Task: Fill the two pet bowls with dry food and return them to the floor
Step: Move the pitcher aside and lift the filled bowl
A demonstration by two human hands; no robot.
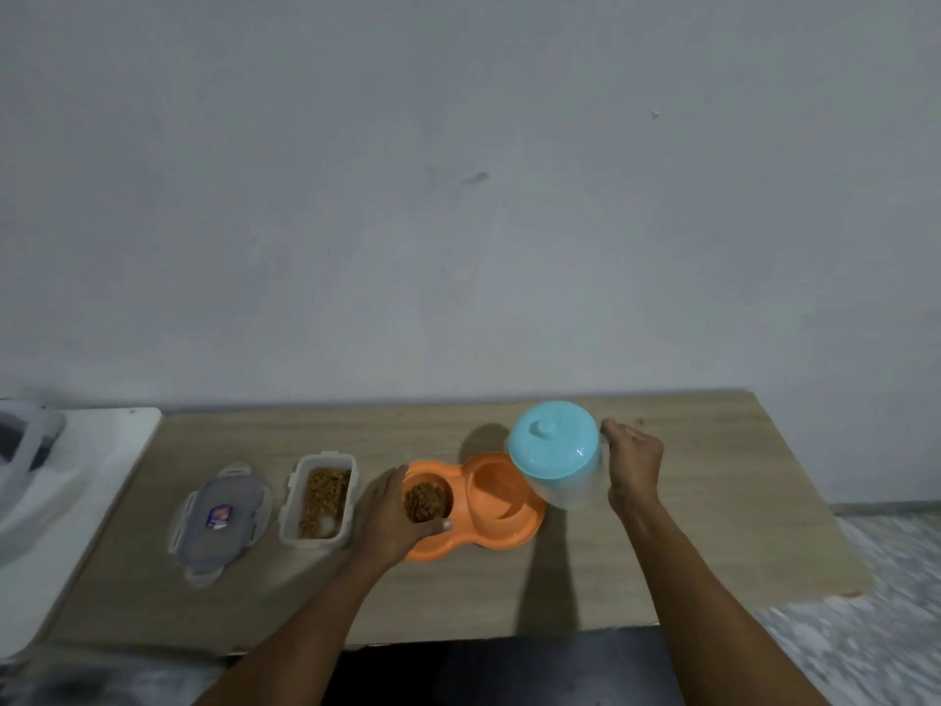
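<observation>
An orange double pet bowl (514, 529) sits on the wooden table (662, 568). Its left cup holds brown dry food (425, 500); the right cup looks bare. My left hand (389, 517) grips the bowl's left end, thumb on the front rim. My right hand (634, 463) holds the handle of a clear jug with a light-blue lid (552, 445), tilted and lifted over the bowl's right cup. What the jug holds cannot be made out.
An open clear food container (318, 496) with dry food and a white scoop stands left of the bowl. Its clip lid (219, 519) lies further left. A white surface (76, 491) with a clear box borders the table's left side. Speckled floor shows at right.
</observation>
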